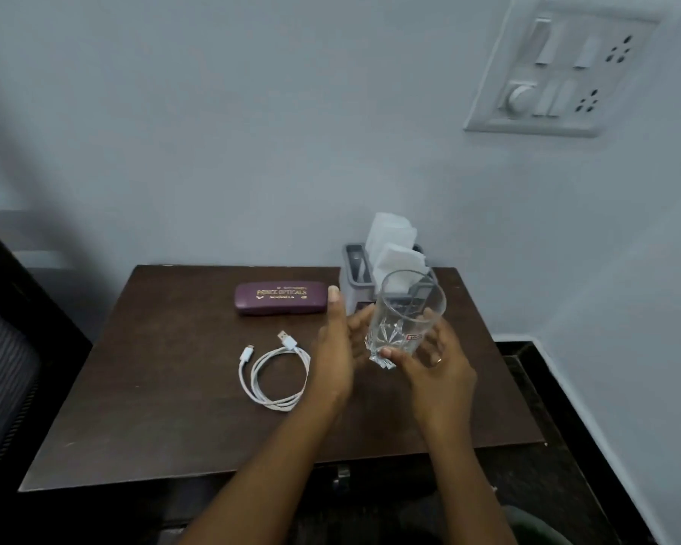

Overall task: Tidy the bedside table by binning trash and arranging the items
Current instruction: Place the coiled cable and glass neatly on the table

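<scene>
- Right hand (433, 359): grip curls round the tilted glass (405, 312) at the right-centre of the bench (174, 387), just in front of the tissue holder (350, 285).
- Left hand (337, 348): grip spread, fingers straight, beside the glass.
- Spectacle case (280, 297) and coiled cable (272, 371) lie to the left.

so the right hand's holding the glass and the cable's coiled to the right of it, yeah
Not quite. The right hand does hold the glass, but the cable lies coiled to the left of it, not the right, as the head view shows.
</scene>
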Demonstrator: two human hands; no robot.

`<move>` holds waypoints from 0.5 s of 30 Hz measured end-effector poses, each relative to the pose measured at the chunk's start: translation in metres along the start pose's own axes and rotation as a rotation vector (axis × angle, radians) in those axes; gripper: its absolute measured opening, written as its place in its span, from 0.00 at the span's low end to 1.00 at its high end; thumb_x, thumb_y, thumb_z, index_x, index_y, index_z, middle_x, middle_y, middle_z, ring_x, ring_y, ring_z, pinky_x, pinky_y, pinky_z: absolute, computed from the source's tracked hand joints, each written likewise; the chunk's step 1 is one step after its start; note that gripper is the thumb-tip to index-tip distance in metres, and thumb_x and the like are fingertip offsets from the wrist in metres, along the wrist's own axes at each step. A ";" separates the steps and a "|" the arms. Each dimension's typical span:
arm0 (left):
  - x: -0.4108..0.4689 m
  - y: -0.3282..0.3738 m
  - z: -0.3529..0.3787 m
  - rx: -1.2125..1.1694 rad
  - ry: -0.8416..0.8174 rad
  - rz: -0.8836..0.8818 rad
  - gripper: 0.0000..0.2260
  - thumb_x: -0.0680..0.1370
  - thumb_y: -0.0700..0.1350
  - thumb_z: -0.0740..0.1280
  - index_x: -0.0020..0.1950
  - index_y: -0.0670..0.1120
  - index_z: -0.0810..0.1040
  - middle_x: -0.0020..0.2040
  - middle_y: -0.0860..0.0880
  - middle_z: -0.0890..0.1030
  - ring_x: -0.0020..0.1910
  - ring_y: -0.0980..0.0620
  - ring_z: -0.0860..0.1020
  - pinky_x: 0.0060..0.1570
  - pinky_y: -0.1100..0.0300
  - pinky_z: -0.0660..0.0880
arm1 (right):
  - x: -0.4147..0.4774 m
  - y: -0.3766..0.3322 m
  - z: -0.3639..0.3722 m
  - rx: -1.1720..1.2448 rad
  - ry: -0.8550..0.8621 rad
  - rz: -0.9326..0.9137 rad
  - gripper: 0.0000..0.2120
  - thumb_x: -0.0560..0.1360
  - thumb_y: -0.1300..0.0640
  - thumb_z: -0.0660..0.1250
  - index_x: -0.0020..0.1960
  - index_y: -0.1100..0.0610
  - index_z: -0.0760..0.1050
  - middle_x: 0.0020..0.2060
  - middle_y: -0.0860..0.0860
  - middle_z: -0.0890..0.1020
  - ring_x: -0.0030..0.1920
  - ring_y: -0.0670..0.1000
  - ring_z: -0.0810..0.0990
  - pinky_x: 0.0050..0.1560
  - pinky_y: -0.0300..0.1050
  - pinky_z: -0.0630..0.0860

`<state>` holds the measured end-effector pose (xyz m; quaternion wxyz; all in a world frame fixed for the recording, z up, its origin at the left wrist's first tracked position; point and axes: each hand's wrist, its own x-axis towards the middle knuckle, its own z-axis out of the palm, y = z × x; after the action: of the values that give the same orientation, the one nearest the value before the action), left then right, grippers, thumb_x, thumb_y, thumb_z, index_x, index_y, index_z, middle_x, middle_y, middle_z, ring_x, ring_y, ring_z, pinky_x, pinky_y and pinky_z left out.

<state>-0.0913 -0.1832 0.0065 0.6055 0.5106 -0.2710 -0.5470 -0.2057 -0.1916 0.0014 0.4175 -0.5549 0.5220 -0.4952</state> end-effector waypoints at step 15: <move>0.006 -0.037 0.012 0.049 0.028 -0.100 0.31 0.78 0.63 0.45 0.61 0.46 0.78 0.56 0.50 0.83 0.54 0.56 0.81 0.43 0.70 0.77 | 0.001 0.035 -0.003 -0.020 0.060 0.108 0.31 0.61 0.72 0.75 0.59 0.51 0.72 0.43 0.37 0.78 0.39 0.28 0.78 0.38 0.21 0.71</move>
<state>-0.1148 -0.1879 -0.0243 0.5684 0.5460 -0.2500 -0.5624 -0.2145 -0.1961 -0.0324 0.4224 -0.5150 0.5683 -0.4831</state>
